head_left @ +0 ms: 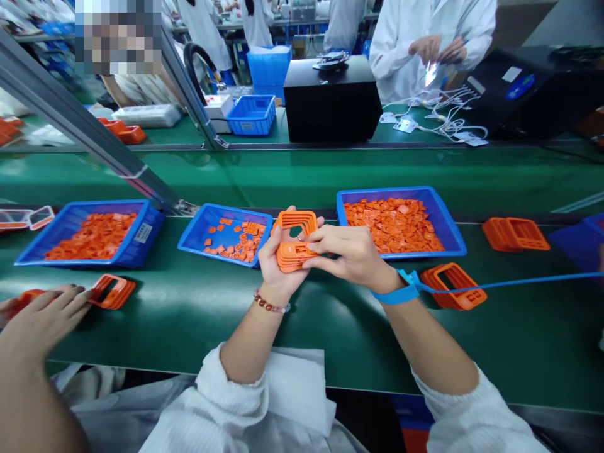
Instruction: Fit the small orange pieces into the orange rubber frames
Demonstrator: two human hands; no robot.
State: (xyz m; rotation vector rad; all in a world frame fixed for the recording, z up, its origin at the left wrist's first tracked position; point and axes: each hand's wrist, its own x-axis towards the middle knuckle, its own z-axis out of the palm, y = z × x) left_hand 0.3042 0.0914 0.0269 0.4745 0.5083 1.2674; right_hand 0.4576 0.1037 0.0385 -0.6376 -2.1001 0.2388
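Observation:
A stack of orange plastic frames (297, 255) with large window openings rests in my left hand (274, 267), whose fingers wrap round it from below and behind. My right hand (346, 251), with a blue strap at its wrist, pinches at the stack's right side near the lower window; any small part between the fingertips is hidden. Just right of my hands stands a blue bin (450, 236) full of small orange pieces (391, 223). Left of them is a shallower blue bin (193, 236) with fewer orange pieces (243, 242).
More stacked orange frames (455, 286) lie by my right forearm, with another stack (514, 234) behind. A neighbour's hand (51, 314) touches orange frames (113, 291) at left, near a third blue bin (33, 251). The blue cord (519, 283) stretches rightward. A black box (333, 104) stands across the table.

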